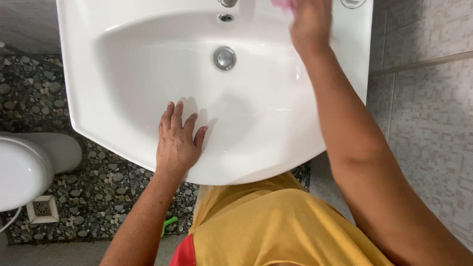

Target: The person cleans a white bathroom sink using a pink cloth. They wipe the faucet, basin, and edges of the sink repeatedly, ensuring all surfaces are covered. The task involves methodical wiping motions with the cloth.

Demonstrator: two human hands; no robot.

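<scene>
At the far left, part of a white toilet [22, 170] is seen, rounded and glossy, above a square floor drain [42, 209] set into a floor of dark, rough pebbles [93, 192]. A small green object [169, 224] lies on that floor, too little shown to be identified.

The centre is filled by a white ceramic washbasin [123, 64], smooth and shiny, with a curved bowl, a round chrome drain plug [224, 58] and a small overflow hole [226, 17] above it. The left hand [177, 143] is laid flat on the front rim, fingers spread, nothing held.

Further right, the right hand [309, 22] is reached to the back ledge and closed around a pink cloth [283, 4], of which only a corner is shown beside the tap base [228, 2].

A yellow shirt [276, 226] is seen below the basin. The right edge is covered by a wall of small grey mosaic tiles [428, 118].

A slip could be judged possible: the glazed rim may be slick if wet, and weight is borne on the flat palm.
</scene>
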